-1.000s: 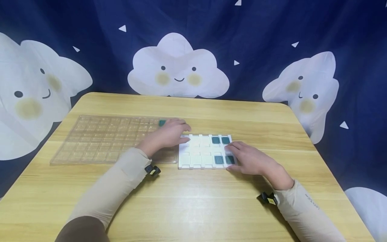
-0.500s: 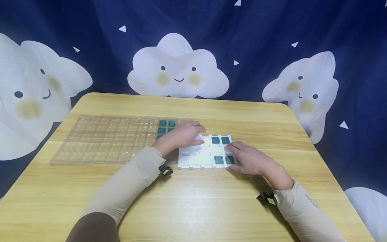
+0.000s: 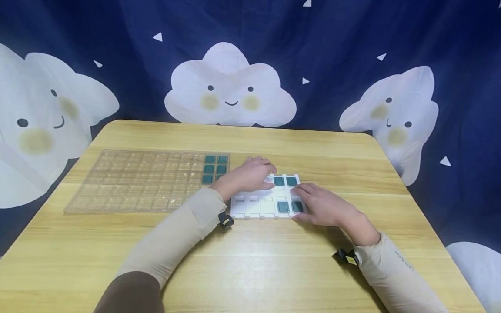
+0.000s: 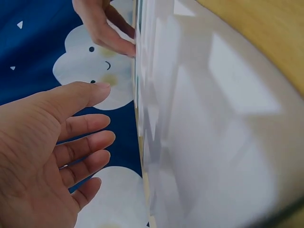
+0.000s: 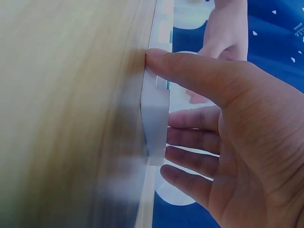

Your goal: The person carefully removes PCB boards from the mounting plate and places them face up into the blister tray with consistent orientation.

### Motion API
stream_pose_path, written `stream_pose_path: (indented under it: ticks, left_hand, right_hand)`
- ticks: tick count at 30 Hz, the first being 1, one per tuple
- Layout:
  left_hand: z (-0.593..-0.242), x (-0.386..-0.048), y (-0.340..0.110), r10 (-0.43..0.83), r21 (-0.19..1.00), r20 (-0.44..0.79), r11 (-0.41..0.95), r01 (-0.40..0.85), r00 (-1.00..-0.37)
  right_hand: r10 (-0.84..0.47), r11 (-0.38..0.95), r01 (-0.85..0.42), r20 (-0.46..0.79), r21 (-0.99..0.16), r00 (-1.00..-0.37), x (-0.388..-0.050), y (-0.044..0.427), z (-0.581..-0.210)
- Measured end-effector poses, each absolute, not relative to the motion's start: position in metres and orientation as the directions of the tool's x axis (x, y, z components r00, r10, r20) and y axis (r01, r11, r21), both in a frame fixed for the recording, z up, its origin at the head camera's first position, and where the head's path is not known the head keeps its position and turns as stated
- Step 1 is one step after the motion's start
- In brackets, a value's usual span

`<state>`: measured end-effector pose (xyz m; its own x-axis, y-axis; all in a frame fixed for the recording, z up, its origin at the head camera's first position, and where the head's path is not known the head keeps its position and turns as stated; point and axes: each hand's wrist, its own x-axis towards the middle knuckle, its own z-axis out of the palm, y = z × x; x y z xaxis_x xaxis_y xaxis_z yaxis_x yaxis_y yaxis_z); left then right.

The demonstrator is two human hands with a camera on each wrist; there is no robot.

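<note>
A white tray (image 3: pixel 250 209) with square pockets lies on the table; green square chips sit in its right-hand pockets, including a front chip (image 3: pixel 283 207) and a back chip (image 3: pixel 291 181). My left hand (image 3: pixel 252 174) hovers over the tray's back part near the back chips, covering its far left pockets. In the left wrist view, that hand (image 4: pixel 52 137) has thumb and fingers apart and nothing between them. My right hand (image 3: pixel 328 207) holds the tray's right end, with the thumb (image 5: pixel 185 69) on the near edge and fingertips by its side.
A large clear plastic tray (image 3: pixel 129 174) of many compartments lies left of the white one. Green chips (image 3: pixel 209 168) fill places in its right columns, partly behind my left arm. A blue cloud-print curtain (image 3: pixel 325 39) hangs behind the wooden table (image 3: pixel 254 269).
My left hand has moved right, from the clear tray's right edge to over the white tray, uncovering green chips in the clear tray. My right hand and the white tray have stayed put.
</note>
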<state>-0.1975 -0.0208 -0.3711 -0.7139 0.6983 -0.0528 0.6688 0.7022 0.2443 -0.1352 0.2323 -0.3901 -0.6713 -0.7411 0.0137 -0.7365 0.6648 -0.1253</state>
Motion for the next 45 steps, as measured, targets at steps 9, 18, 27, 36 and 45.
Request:
stream_pose_path:
  ticks: [9,18,27,36,45]
  left_hand:
    - [-0.374,-0.199,-0.01,0.689,0.219,-0.068,0.716,0.663,-0.721]
    - [-0.379,-0.202,0.002,0.697,0.163,-0.078,0.714,0.681,-0.713]
    - [-0.38,-0.204,0.013,0.685,0.114,-0.117,0.729,0.675,-0.719]
    - [-0.384,-0.204,0.017,0.657,0.088,-0.121,0.754,0.651,-0.744]
    - [-0.386,-0.204,0.017,0.645,0.083,-0.126,0.764,0.64,-0.754]
  right_hand:
    - [-0.75,0.652,-0.748,0.033,-0.127,-0.66,-0.135,0.233,-0.391]
    - [-0.747,0.657,-0.743,0.025,-0.128,-0.664,-0.135,0.233,-0.391]
    - [-0.75,0.653,-0.747,0.033,-0.125,-0.661,-0.135,0.232,-0.392]
    - [-0.75,0.652,-0.746,0.032,-0.131,-0.661,-0.135,0.231,-0.393]
    - [-0.744,0.658,-0.741,0.034,-0.133,-0.667,-0.134,0.231,-0.391]
